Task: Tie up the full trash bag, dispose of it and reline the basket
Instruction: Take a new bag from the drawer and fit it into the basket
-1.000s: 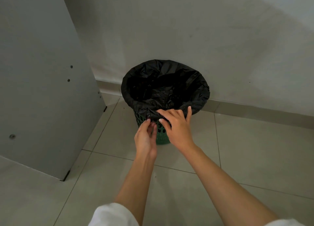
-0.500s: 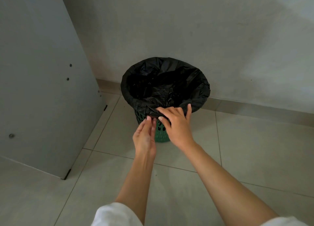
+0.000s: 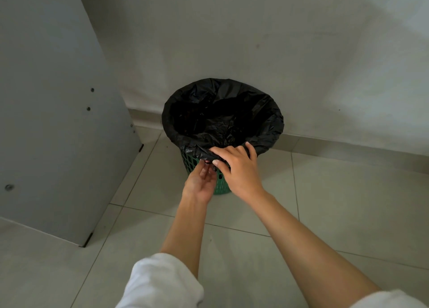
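- Green lattice basket [image 3: 221,187] upright on tiled floor [image 3: 348,203], near the foot of a pale wall [image 3: 255,41].
- Black trash bag [image 3: 267,126] lining it, folded outward over the whole rim, mouth open.
- Right hand [image 3: 239,168] on the near rim, fingers curled over the fold, thumb pinching bunched plastic beneath.
- Left hand [image 3: 199,184] just below, palm up, fingertips touching that same bunch; grip unclear.
- Grey panel [image 3: 58,122] with screw heads at left.

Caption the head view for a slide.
Right hand grips the bag's near edge at the basket rim; left hand reaches beneath.
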Demonstrator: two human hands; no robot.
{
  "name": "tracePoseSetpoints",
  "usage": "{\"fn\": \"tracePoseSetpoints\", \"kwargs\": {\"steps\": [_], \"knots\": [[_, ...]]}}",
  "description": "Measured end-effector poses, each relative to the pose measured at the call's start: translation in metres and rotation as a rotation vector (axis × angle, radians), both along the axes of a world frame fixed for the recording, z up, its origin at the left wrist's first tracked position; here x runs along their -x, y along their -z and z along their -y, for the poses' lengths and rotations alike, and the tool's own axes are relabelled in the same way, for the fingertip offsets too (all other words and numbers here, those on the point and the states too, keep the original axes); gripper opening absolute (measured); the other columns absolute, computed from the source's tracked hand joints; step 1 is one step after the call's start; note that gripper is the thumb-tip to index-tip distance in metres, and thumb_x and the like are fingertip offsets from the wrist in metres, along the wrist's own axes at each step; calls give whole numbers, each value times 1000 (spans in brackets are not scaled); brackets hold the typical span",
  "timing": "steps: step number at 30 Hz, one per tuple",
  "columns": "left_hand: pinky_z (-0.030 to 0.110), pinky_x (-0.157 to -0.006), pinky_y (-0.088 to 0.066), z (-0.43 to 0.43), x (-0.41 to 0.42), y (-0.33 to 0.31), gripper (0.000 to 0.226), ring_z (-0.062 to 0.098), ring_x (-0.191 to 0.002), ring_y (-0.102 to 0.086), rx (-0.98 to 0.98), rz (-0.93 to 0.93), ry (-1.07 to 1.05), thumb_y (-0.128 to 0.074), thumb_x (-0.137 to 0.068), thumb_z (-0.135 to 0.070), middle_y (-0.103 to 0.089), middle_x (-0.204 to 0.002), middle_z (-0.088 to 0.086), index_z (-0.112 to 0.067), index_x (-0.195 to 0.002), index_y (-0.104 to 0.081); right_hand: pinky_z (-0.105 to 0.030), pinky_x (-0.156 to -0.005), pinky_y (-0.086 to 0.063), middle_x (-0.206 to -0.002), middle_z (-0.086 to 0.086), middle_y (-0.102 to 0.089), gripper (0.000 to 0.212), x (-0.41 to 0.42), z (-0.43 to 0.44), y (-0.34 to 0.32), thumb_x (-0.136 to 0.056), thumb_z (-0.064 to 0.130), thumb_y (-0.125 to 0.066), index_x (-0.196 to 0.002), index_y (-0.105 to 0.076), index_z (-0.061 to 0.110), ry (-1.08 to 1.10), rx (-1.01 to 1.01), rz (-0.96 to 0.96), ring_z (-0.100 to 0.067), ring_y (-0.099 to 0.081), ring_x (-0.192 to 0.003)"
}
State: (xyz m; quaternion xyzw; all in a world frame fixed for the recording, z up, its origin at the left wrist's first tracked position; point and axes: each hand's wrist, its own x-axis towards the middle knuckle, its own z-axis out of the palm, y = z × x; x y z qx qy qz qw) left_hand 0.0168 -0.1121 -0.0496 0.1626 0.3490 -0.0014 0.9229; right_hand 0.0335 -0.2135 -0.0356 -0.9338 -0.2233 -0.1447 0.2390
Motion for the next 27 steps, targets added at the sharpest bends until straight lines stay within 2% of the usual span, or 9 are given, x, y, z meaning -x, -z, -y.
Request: {"fn": "tracePoseSetpoints", "kwargs": {"steps": [4, 7, 11, 14, 16, 18, 21, 24, 27], "knots": [[16, -59, -49, -2, -4, -1, 8, 11, -71, -58, -47, -45, -18, -55, -93, -7, -61, -82, 6, -1, -95, -60, -39, -114, -6, -104, 7, -64, 31, 2, -2, 2, -95, 30, -51, -124, -59, 27, 13, -9, 6, -18, -52, -104], [10, -50, -49, 1, -8, -4, 24, 8, -75, -63, -74, -50, -51, -61, -88, -6, -67, -89, 4, -1, -112, -60, -37, -113, -5, -106, 7, -64, 31, 1, -4, 1, -94, 30, -51, -124, -59, 27, 22, -14, -7, -18, -51, -106], [10, -57, -50, 3, -5, -4, 32, 7, -79, -63, -129, -93, -82, -59, -89, -3, -67, -105, 6, 3, -120, -59, -37, -112, -6, -103, 7, -65, 30, 0, -4, 2, -94, 30, -52, -123, -60, 26, 18, -21, -1, -18, -53, -104], [13, -65, -50, 4, -2, -4, 34, 8, -79, -62, -165, -152, -102, -62, -85, 2, -64, -120, 10, 4, -119, -60, -37, -112, -6, -102, 7, -65, 30, 2, -3, 3, -93, 30, -52, -122, -60, 26, 19, -26, -5, -18, -53, -102], [13, -63, -49, 4, -3, -5, 34, 7, -76, -61, -174, -169, -97, -63, -83, 4, -67, -111, 10, 6, -117, -61, -38, -112, -7, -102, 8, -65, 31, 4, -2, 3, -93, 31, -52, -122, -60, 26, 19, -24, -6, -18, -53, -102], [12, -58, -48, 3, -5, -8, 32, 7, -72, -59, -173, -167, -66, -61, -84, 2, -65, -93, 5, 5, -116, -61, -38, -113, -7, -103, 8, -64, 31, 4, -1, 3, -94, 30, -52, -123, -60, 27, 14, -23, -9, -17, -53, -103], [14, -52, -48, -4, -11, -11, 22, 8, -73, -59, -138, -142, -20, -54, -90, -1, -62, -86, 3, -2, -110, -62, -37, -112, -4, -104, 7, -64, 30, 2, -4, 2, -94, 30, -52, -123, -59, 26, 14, -30, -3, -18, -53, -103], [21, -63, -44, -8, -12, -19, 14, 12, -82, -56, -97, -148, -1, -47, -94, -7, -60, -84, 2, -8, -87, -59, -37, -112, -3, -101, 7, -64, 29, 2, -7, 4, -94, 29, -53, -122, -61, 25, 16, -43, 14, -19, -54, -101], [28, -83, -41, -7, -8, -28, 22, 16, -102, -48, -61, -143, 14, -41, -96, -21, -57, -91, -1, -13, -86, -59, -37, -112, -1, -100, 6, -65, 29, 1, -6, 5, -93, 27, -54, -121, -61, 24, 19, -50, 20, -19, -54, -100]]}}
